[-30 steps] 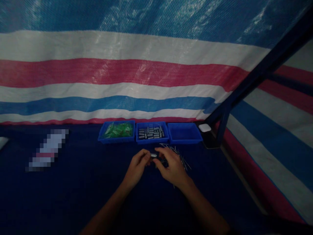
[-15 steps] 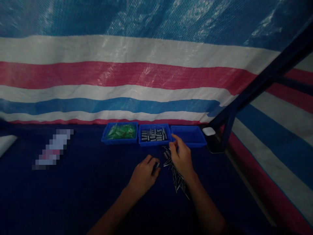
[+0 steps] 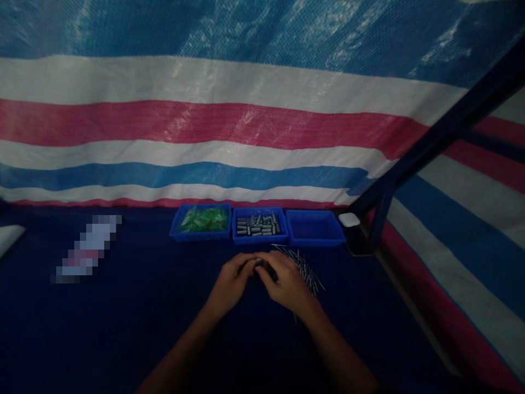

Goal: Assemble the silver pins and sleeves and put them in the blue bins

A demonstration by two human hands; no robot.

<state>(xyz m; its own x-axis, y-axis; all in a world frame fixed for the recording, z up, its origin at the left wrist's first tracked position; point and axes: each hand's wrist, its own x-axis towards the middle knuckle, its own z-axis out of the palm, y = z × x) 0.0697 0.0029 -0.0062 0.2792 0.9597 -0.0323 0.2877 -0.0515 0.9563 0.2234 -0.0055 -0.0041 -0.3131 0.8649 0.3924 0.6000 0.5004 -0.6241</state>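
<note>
My left hand [image 3: 230, 280] is closed, its thumb and fingertips pinching a small metal cylinder [image 3: 258, 263], mostly hidden by the fingers. My right hand [image 3: 287, 280] meets it fingertip to fingertip, thumb and forefinger closed about the same small piece. Just right of and partly beneath the right hand lies a loose pile of thin metal rods [image 3: 308, 273]. Beyond the hands stands a blue bin of short metal cylinders [image 3: 261, 239].
Left of the cylinder bin is a blue bin with green plastic packets [image 3: 205, 220]; on the right is another blue bin [image 3: 315, 227]. A white case [image 3: 349, 219] and a dark flat phone-like object [image 3: 360, 245] lie beside it. A striped tarp [image 3: 205, 126] hangs behind.
My right hand has moved left and down from over the rods to meet my left hand, its fingers closing on the small piece. The left hand has shifted slightly left.
</note>
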